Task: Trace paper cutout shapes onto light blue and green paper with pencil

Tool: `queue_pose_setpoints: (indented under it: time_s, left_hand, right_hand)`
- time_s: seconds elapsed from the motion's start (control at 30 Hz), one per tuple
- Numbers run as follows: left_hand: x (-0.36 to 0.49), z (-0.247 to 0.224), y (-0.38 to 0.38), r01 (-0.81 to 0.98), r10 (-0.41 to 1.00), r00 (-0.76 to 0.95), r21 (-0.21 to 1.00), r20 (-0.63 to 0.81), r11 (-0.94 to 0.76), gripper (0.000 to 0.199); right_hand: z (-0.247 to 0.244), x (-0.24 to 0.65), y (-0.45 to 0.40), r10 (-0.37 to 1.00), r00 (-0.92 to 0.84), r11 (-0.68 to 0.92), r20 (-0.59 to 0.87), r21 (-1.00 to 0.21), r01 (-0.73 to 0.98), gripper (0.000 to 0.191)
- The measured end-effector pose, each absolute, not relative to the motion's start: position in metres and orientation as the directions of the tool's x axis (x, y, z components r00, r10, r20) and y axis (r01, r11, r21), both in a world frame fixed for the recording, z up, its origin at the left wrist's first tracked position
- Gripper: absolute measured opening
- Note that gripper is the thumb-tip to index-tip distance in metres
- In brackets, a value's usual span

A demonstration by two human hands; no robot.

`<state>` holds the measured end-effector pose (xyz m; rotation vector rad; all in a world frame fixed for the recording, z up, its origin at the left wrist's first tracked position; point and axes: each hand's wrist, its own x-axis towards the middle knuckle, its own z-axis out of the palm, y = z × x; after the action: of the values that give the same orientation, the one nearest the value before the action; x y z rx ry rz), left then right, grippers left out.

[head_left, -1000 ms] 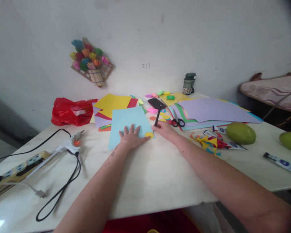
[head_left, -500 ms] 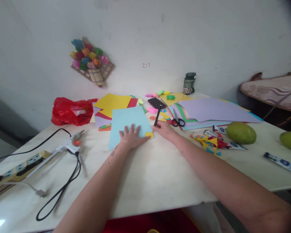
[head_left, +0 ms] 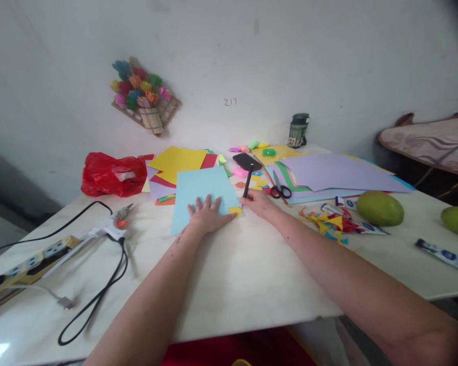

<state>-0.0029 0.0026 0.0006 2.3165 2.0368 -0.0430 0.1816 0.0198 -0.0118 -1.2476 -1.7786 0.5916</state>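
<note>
A light blue sheet of paper (head_left: 200, 183) lies on the table. My left hand (head_left: 206, 218) rests flat on its lower part with the fingers spread, the thumb reaching to a small yellow round piece (head_left: 234, 211) at the sheet's lower right corner. In my right hand (head_left: 257, 203) is a black pen (head_left: 248, 180), held upright with its lower end beside the yellow piece. Black-handled scissors (head_left: 280, 191) lie just beyond my right hand, near small coloured paper cutouts (head_left: 257, 182).
Coloured sheets (head_left: 179, 161) and a red plastic bag (head_left: 112, 175) are at the back left. A glue gun (head_left: 114, 226), its cable and a power strip (head_left: 34, 264) lie left. Purple sheets (head_left: 328, 170), paper scraps (head_left: 328, 222) and green fruit (head_left: 379, 208) are right.
</note>
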Motion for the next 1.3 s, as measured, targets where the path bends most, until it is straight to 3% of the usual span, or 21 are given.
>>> queue_pose_setpoints:
  time_s: [0.63,1.3]
  left_hand:
    - [-0.002,0.004,0.0,0.992,0.989,0.122,0.004,-0.085,-0.122,0.08]
    - [-0.002,0.002,0.002,0.992,0.989,0.124,0.005,-0.079,-0.124,0.082]
  right_hand:
    - [-0.001,0.181,0.009,0.929,-0.218,0.363,0.299,-0.849,0.384,0.027]
    - [-0.007,0.18,0.011,0.905,-0.297,0.407,0.305,-0.824,0.394,0.029]
